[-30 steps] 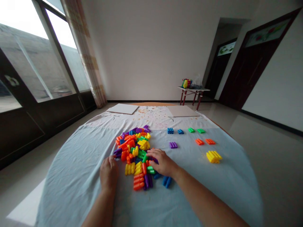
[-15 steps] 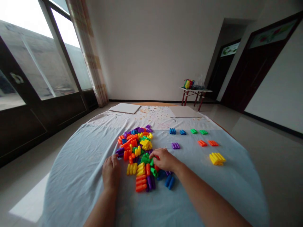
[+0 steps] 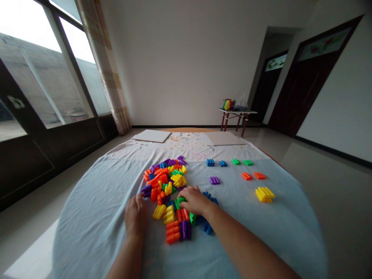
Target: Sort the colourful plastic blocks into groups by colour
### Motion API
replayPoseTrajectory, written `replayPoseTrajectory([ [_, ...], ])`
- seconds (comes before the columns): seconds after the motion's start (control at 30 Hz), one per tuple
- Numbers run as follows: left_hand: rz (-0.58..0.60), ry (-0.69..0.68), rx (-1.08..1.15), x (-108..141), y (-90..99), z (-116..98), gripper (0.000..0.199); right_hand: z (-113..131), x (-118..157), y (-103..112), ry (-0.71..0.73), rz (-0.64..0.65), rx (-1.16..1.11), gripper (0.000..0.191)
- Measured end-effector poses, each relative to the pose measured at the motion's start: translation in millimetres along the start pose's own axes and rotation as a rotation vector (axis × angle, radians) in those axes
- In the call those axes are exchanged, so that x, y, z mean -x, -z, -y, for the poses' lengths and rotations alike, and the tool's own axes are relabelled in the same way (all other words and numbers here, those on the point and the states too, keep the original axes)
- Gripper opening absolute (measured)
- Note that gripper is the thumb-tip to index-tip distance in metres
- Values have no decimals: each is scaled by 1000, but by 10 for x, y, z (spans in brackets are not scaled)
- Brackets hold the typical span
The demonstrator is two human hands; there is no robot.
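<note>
A heap of ribbed plastic building blocks in orange, yellow, purple, blue and green lies before me; an orange block (image 3: 158, 176) shows in its middle. My right hand (image 3: 193, 199) reaches in from the right, its fingers curled over a green block (image 3: 180, 201) and partly hiding it. My left hand (image 3: 136, 214) rests on the cloth at the heap's left edge, fingers stretched forward beside a purple block (image 3: 147, 190), holding nothing. Nearest me lie an orange block (image 3: 173, 232), a purple block (image 3: 185, 230) and yellow blocks (image 3: 168, 214). Blue blocks (image 3: 207, 227) sit partly behind my right forearm.
Sorted by colour on the right are blue (image 3: 210, 162), green (image 3: 247, 162), orange (image 3: 259, 176), purple (image 3: 214, 180) and yellow (image 3: 264, 194) blocks. A white board (image 3: 152, 135) and a beige board (image 3: 225, 138) lie at the far side. Behind stands a small table (image 3: 251, 112).
My right hand has shifted slightly left within the heap. Blocks around it have moved, and blue ones now show beyond my right wrist. My left hand stays nearly in place.
</note>
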State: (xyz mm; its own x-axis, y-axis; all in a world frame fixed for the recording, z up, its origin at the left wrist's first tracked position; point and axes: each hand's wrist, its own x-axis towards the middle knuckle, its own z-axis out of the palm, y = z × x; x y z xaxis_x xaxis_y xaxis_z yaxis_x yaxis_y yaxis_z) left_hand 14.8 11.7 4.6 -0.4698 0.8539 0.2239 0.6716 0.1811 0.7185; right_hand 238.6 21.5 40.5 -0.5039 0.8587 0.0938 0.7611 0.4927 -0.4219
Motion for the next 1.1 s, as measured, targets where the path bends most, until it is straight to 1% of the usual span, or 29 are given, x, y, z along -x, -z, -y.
replayPoseTrajectory([
  [0.07, 4, -5, -2, -7, -3, 8, 45, -66, 80, 71, -8, -17, -47, 17],
  [0.2, 9, -22, -6, -8, -6, 9, 43, -213, 218, 199, -61, -139, -128, 24],
  [0.27, 10, -22, -8, -2, -2, 1, 42, -272, 265, 236, -80, -157, -164, 26],
  [0.37, 10, -7, -9, 6, 4, -11, 43, -348, 320, 255, -84, -166, -212, 29],
  [0.47, 11, 12, -8, 6, 4, -14, 45, -435, 380, 254, -63, -234, -244, 34],
  [0.57, 14, 17, -5, -3, -7, -5, 45, -499, 446, 257, -58, -273, -263, 33],
  [0.67, 12, 17, -4, -9, -16, 3, 45, -468, 486, 253, -57, -233, -241, 30],
  [0.8, 23, 11, -9, -5, -11, 4, 46, -291, 472, 222, -95, -186, -75, 29],
  [0.93, 30, 26, -8, -4, 4, 8, 48, -165, 425, 180, -139, -107, 69, 37],
  [1.0, 35, 32, -5, -9, 14, 4, 49, -158, 401, 156, -131, -67, 79, 44],
  [1.1, 51, 31, -4, -20, 33, -14, 50, -171, 365, 111, -77, -15, 54, 47],
])
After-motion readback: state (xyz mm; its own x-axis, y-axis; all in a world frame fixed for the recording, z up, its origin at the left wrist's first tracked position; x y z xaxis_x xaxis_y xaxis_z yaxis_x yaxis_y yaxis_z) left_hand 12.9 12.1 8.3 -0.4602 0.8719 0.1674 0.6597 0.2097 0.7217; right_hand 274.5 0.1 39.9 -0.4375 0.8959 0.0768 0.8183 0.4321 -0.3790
